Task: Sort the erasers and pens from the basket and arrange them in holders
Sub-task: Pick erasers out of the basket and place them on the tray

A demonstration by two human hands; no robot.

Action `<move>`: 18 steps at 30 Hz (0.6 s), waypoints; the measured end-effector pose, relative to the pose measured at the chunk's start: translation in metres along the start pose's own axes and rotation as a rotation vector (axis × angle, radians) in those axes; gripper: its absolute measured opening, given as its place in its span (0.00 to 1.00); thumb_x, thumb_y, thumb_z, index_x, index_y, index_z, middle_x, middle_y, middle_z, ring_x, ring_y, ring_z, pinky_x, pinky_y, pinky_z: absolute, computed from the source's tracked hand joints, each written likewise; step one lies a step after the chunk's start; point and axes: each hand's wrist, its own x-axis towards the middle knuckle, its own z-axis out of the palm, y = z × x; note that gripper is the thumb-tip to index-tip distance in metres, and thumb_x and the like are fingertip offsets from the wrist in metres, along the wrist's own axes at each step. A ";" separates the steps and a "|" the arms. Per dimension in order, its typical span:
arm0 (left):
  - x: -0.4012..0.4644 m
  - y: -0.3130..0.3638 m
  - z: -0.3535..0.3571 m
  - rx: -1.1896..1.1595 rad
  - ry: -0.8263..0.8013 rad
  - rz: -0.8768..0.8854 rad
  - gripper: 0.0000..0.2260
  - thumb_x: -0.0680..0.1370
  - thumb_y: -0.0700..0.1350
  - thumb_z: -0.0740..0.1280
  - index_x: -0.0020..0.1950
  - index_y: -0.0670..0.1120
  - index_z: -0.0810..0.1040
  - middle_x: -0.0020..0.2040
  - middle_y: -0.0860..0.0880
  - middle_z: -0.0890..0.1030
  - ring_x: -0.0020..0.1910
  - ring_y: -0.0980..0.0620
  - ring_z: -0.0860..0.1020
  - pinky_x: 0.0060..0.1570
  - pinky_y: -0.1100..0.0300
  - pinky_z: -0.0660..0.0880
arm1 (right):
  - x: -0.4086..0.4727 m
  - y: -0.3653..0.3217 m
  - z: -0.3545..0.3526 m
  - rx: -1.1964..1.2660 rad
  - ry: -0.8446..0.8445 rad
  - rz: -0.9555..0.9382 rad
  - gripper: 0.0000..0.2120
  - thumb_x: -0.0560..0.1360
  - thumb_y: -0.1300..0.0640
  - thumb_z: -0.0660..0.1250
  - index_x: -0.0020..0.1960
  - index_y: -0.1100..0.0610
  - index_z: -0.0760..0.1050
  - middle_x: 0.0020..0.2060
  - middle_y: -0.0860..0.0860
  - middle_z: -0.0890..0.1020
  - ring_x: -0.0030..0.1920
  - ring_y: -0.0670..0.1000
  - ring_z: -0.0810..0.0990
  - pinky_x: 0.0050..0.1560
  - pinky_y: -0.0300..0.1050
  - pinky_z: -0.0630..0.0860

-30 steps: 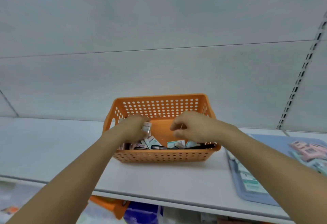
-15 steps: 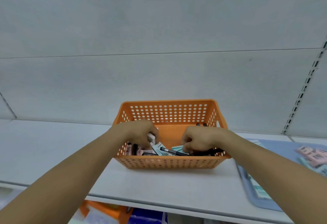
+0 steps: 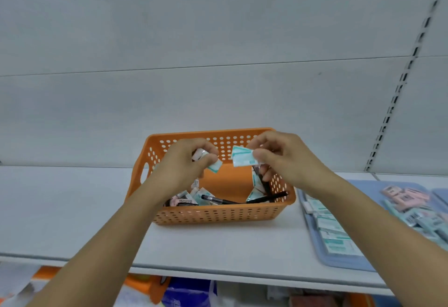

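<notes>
Two bare hands hover over an orange perforated basket (image 3: 218,213) that stands on a white shelf (image 3: 72,209), close to the pale back wall (image 3: 218,28). At the right end of the shelf, just beside the basket, lies a blue tray (image 3: 339,262) with teal-and-white wrapped erasers laid in a row along its near side and a heap of pink and teal erasers (image 3: 412,206) farther right. Inside the basket, black pens (image 3: 223,200) lie across the bottom among loose erasers, most of them gathered at the left and right ends. The left hand (image 3: 184,163), held above the basket's left half, has its fingers curled round a white eraser (image 3: 200,154) and pinches a small teal-and-white eraser (image 3: 215,166) at its fingertips. The right hand (image 3: 283,158), above the right half, pinches a larger teal-and-white eraser (image 3: 242,157) between thumb and forefinger, its remaining fingers loosely bent. The two held teal erasers sit near each other but apart, both raised clear of the basket's contents.
</notes>
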 end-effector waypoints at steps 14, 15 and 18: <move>-0.067 0.097 0.142 -0.594 -0.311 -0.050 0.04 0.76 0.44 0.70 0.44 0.53 0.81 0.35 0.53 0.81 0.27 0.56 0.78 0.28 0.65 0.73 | -0.087 0.084 -0.110 0.681 0.377 0.490 0.05 0.75 0.69 0.65 0.40 0.66 0.75 0.31 0.57 0.76 0.31 0.52 0.80 0.33 0.44 0.81; -0.070 0.096 0.151 -0.559 -0.335 -0.065 0.04 0.77 0.44 0.70 0.45 0.53 0.81 0.36 0.52 0.81 0.27 0.57 0.78 0.28 0.65 0.73 | -0.091 0.092 -0.112 0.602 0.402 0.516 0.05 0.74 0.69 0.65 0.40 0.66 0.75 0.31 0.58 0.77 0.31 0.54 0.81 0.33 0.44 0.81; -0.070 0.087 0.172 -0.424 -0.329 -0.109 0.04 0.78 0.45 0.68 0.47 0.54 0.80 0.39 0.53 0.80 0.28 0.60 0.77 0.31 0.67 0.72 | -0.097 0.107 -0.113 0.342 0.464 0.595 0.04 0.74 0.68 0.68 0.41 0.63 0.73 0.34 0.59 0.79 0.30 0.57 0.82 0.31 0.46 0.81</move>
